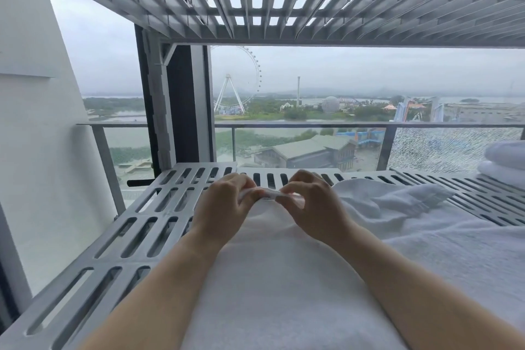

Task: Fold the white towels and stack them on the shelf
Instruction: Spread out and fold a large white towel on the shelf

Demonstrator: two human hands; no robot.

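Shelf (136, 224), slatted metal, fills the lower view w/ another slatted tier overhead & a glass balcony rail behind. Towel (284, 278) is the landmark: big white one spread loose over the shelf's middle & right, far side bunched into a ridge. Folded stack (504, 162) sits well apart from the towel, at the shelf's far right end, so some of the job looks done already. Left hand (224, 207) & right hand (312, 204) are at the towel's far edge, close together, each closed in a pinch on the hem, thumbs against fingers, forearms lying over the cloth.

Step in hand, I'd judge: finding corners/edge to start the fold. To do it well: slide hands apart along the hem till each has a corner, pull taut, shake out the bunched ridge at right, then bring edge to edge squarely. Keep cloth off the slots so it doesn't snag.
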